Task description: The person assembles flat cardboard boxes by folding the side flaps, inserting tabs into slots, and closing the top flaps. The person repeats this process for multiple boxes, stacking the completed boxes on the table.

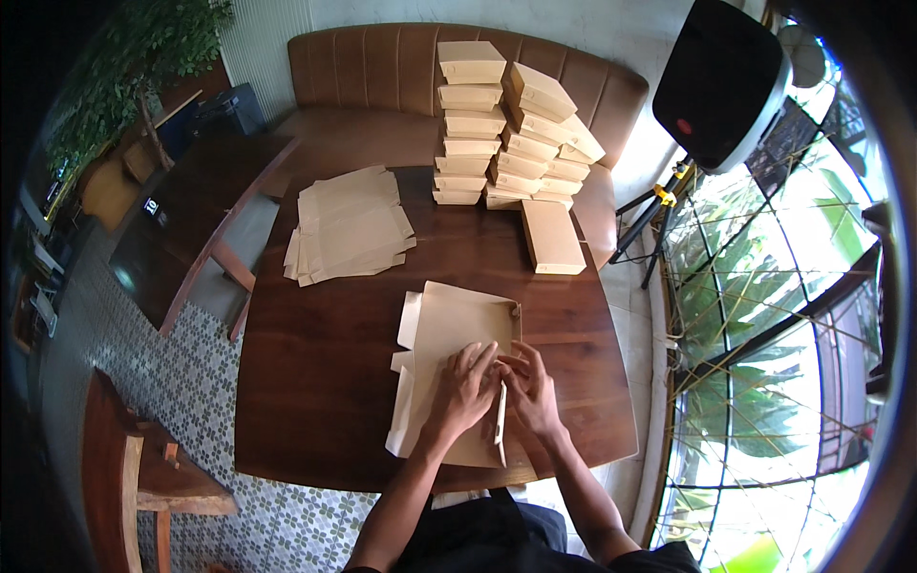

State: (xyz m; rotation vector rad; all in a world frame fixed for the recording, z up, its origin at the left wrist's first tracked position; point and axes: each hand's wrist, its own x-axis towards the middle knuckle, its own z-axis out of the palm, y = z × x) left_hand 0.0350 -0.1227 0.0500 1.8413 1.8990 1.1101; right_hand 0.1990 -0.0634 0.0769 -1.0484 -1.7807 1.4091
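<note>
In front of me on the table lies a part-folded brown cardboard box (458, 325), its left side flaps raised at an angle. The right side flap (501, 430) stands nearly upright. My left hand (468, 387) rests on the inside of the box, fingers stretched out and a little apart, their tips by the right-hand fold. At that same edge, my right hand (533, 390) has its fingers bent and thumb pressed in, pinching the cardboard near a corner tab. The tips of both hands nearly meet, and what lies between them is partly hidden.
A pile of flat cardboard blanks (349, 224) lies at the far left of the wooden table (315, 382). Stacks of folded boxes (470, 124) stand at the back, with a single closed box (554, 237) nearer. A brown bench (368, 72) runs behind; a speaker on a stand (721, 86) is right.
</note>
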